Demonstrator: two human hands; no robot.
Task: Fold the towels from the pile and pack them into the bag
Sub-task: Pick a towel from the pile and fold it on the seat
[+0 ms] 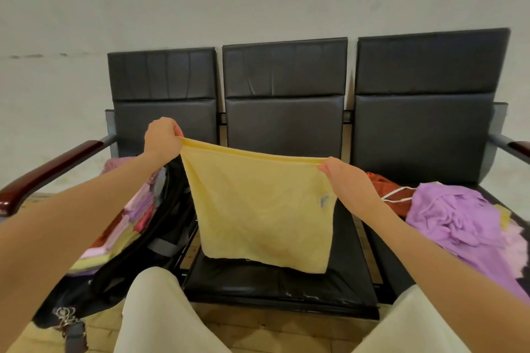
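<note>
Above the middle bench seat, a yellow towel hangs spread between both hands: the left hand pinches one top corner, the right hand the other. Its small tag is unreadable.

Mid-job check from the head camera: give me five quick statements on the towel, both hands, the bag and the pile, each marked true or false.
1. Both hands hold the yellow towel by its top corners. True: left hand, right hand.
2. The towel is already folded in half. False: it hangs spread open as a single layer.
3. The bag lies on the left and holds folded towels. True.
4. The pile is on the middle seat. False: it lies on the right seat.
5. The top towel of the pile is green. False: it is purple.
</note>
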